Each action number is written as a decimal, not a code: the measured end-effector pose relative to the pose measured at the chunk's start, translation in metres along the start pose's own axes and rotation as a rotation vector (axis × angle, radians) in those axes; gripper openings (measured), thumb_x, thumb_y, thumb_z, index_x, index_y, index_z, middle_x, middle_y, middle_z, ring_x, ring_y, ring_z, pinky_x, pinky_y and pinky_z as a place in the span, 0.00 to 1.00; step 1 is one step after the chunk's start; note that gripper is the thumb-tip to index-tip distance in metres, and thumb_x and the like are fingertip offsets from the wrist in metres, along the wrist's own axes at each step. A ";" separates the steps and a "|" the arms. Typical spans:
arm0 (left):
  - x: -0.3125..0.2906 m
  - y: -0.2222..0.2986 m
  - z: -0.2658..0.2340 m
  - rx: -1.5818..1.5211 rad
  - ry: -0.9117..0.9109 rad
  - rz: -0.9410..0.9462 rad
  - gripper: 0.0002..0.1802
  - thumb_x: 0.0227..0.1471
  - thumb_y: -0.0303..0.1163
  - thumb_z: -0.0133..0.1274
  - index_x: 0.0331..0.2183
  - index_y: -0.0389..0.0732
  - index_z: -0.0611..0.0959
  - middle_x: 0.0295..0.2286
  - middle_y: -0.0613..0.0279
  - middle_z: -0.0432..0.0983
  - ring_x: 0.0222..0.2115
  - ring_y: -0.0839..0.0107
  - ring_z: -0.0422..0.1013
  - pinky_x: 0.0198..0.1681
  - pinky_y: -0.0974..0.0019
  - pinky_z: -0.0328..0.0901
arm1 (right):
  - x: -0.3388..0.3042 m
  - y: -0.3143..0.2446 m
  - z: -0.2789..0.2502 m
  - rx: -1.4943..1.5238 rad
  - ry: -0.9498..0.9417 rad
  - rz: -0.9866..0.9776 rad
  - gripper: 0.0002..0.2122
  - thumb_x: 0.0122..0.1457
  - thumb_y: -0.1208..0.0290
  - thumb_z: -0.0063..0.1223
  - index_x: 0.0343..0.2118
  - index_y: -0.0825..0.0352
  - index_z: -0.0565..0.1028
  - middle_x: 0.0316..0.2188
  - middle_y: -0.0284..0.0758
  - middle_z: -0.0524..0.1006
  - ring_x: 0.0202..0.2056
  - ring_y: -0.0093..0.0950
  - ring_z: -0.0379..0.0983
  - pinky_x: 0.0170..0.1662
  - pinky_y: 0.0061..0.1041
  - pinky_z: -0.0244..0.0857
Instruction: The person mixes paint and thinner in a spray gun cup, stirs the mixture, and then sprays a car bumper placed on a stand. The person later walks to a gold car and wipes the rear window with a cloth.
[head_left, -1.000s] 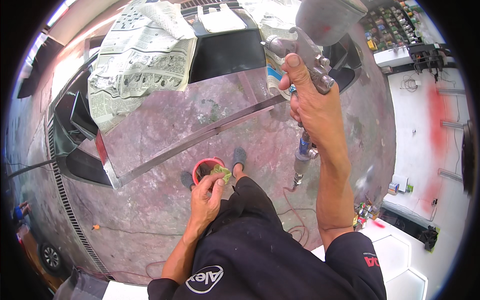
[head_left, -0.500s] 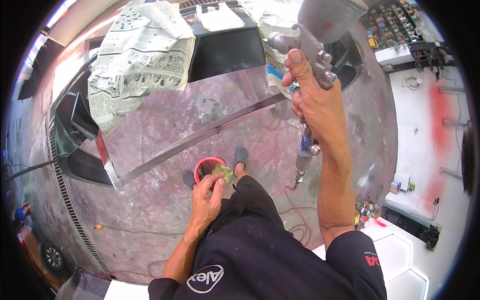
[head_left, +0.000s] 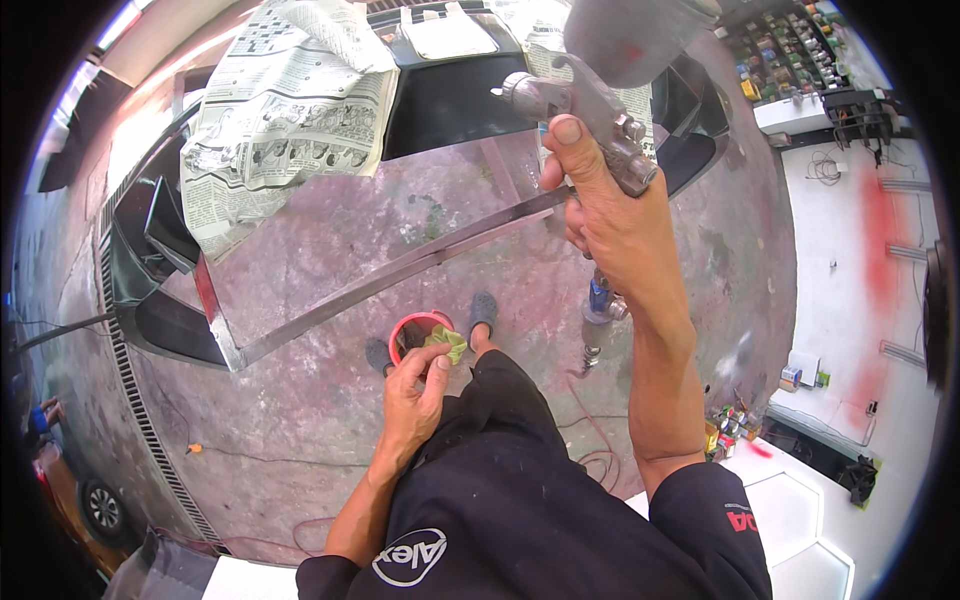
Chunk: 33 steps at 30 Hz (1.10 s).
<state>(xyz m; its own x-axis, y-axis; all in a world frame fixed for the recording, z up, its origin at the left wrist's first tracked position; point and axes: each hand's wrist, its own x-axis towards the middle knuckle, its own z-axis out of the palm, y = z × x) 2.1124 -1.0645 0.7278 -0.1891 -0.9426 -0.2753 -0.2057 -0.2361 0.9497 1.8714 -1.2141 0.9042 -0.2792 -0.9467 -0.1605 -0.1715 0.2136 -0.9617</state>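
Note:
My right hand (head_left: 615,205) is wrapped round the handle of a metal spray gun (head_left: 590,105), thumb up along its back. A grey paint cup (head_left: 635,35) sits on top of the gun, and its nozzle points left toward a black car bumper (head_left: 450,105). Below the fist, a blue-and-silver air fitting (head_left: 600,303) joins the gun to a thin hose (head_left: 590,415). Low near my lap, my left hand (head_left: 415,395) is closed, pinching a yellow-green cloth (head_left: 446,346) beside a red bucket (head_left: 400,328).
Newspaper sheets (head_left: 285,140) cover part of the bumper, which is held by a metal frame (head_left: 390,270). A floor drain grate (head_left: 135,410) runs along the left. At right stand a white wall with red overspray (head_left: 880,250), small cans (head_left: 735,425) and a shelf of bottles (head_left: 790,55).
My right hand has carried the spray gun to the left and slightly nearer, with the fitting and hose following. The left hand stays in place.

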 end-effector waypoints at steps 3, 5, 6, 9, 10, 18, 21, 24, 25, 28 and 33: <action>0.000 0.000 0.001 -0.011 0.009 -0.011 0.13 0.70 0.33 0.57 0.48 0.34 0.87 0.35 0.60 0.83 0.34 0.74 0.76 0.41 0.68 0.70 | 0.001 0.007 -0.010 -0.049 0.065 0.023 0.25 0.68 0.44 0.64 0.46 0.67 0.81 0.29 0.28 0.78 0.18 0.11 0.60 0.21 0.17 0.53; -0.001 0.000 0.003 -0.010 0.018 -0.001 0.12 0.70 0.32 0.58 0.48 0.34 0.87 0.34 0.60 0.82 0.32 0.73 0.75 0.40 0.68 0.70 | 0.002 0.010 -0.017 -0.038 0.084 0.067 0.26 0.68 0.44 0.63 0.46 0.68 0.81 0.29 0.28 0.77 0.18 0.11 0.60 0.21 0.18 0.53; 0.000 -0.001 0.004 -0.006 0.019 0.010 0.12 0.70 0.32 0.58 0.48 0.34 0.87 0.34 0.60 0.82 0.32 0.73 0.75 0.40 0.68 0.70 | 0.002 0.012 -0.019 -0.033 0.095 0.089 0.26 0.68 0.43 0.63 0.45 0.68 0.81 0.29 0.29 0.77 0.18 0.12 0.60 0.21 0.18 0.53; 0.002 -0.001 0.008 -0.024 0.015 0.014 0.12 0.70 0.32 0.58 0.48 0.34 0.87 0.34 0.60 0.82 0.32 0.73 0.75 0.40 0.67 0.70 | 0.002 0.004 -0.018 0.082 0.084 -0.006 0.26 0.69 0.43 0.62 0.44 0.69 0.81 0.29 0.30 0.77 0.19 0.12 0.61 0.21 0.18 0.54; 0.003 -0.002 0.008 -0.034 0.016 0.014 0.12 0.70 0.32 0.58 0.47 0.34 0.87 0.34 0.60 0.82 0.32 0.73 0.75 0.39 0.67 0.70 | 0.002 0.004 -0.018 0.088 0.081 0.005 0.26 0.69 0.43 0.62 0.44 0.69 0.81 0.29 0.30 0.77 0.19 0.12 0.61 0.21 0.18 0.55; 0.005 0.003 0.010 -0.029 -0.008 -0.015 0.12 0.70 0.32 0.58 0.47 0.34 0.87 0.33 0.60 0.82 0.31 0.73 0.75 0.38 0.67 0.70 | -0.004 0.026 -0.030 0.055 0.125 0.174 0.27 0.68 0.42 0.62 0.44 0.69 0.80 0.29 0.31 0.77 0.18 0.13 0.60 0.21 0.18 0.55; 0.006 0.001 0.008 -0.016 -0.008 -0.003 0.12 0.70 0.32 0.58 0.47 0.34 0.87 0.32 0.59 0.82 0.31 0.72 0.75 0.37 0.66 0.70 | -0.005 0.034 -0.032 0.034 0.126 0.221 0.28 0.69 0.42 0.62 0.44 0.70 0.80 0.30 0.31 0.77 0.18 0.13 0.60 0.21 0.18 0.55; 0.008 -0.004 0.006 0.004 -0.040 0.008 0.14 0.71 0.33 0.57 0.49 0.33 0.87 0.35 0.60 0.83 0.32 0.74 0.76 0.35 0.68 0.73 | -0.004 0.025 -0.027 0.104 0.118 0.119 0.28 0.68 0.42 0.62 0.44 0.70 0.80 0.30 0.31 0.78 0.18 0.13 0.60 0.20 0.18 0.55; 0.008 -0.005 0.006 0.014 -0.055 0.010 0.15 0.71 0.34 0.57 0.50 0.33 0.87 0.37 0.60 0.83 0.33 0.76 0.77 0.35 0.69 0.74 | -0.003 0.023 -0.027 0.122 0.111 0.090 0.28 0.68 0.42 0.62 0.45 0.70 0.80 0.30 0.32 0.78 0.18 0.13 0.60 0.20 0.18 0.55; 0.007 -0.004 0.007 0.006 -0.050 0.014 0.15 0.71 0.34 0.57 0.50 0.32 0.87 0.37 0.60 0.83 0.33 0.76 0.77 0.34 0.70 0.74 | 0.001 0.016 -0.026 0.166 0.093 0.030 0.28 0.68 0.41 0.63 0.45 0.70 0.80 0.30 0.32 0.78 0.18 0.13 0.60 0.20 0.18 0.55; 0.004 -0.006 0.009 -0.025 -0.029 0.009 0.14 0.71 0.33 0.57 0.50 0.32 0.87 0.37 0.59 0.83 0.32 0.76 0.78 0.33 0.69 0.75 | 0.002 0.018 -0.025 0.164 0.107 0.071 0.28 0.68 0.41 0.62 0.44 0.70 0.80 0.29 0.31 0.77 0.17 0.13 0.60 0.20 0.19 0.55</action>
<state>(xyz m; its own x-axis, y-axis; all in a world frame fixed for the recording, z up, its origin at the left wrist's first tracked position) 2.1045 -1.0652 0.7198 -0.2188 -0.9374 -0.2711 -0.1798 -0.2343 0.9554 1.8443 -1.2060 0.8924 -0.3850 -0.8979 -0.2134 0.0056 0.2290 -0.9734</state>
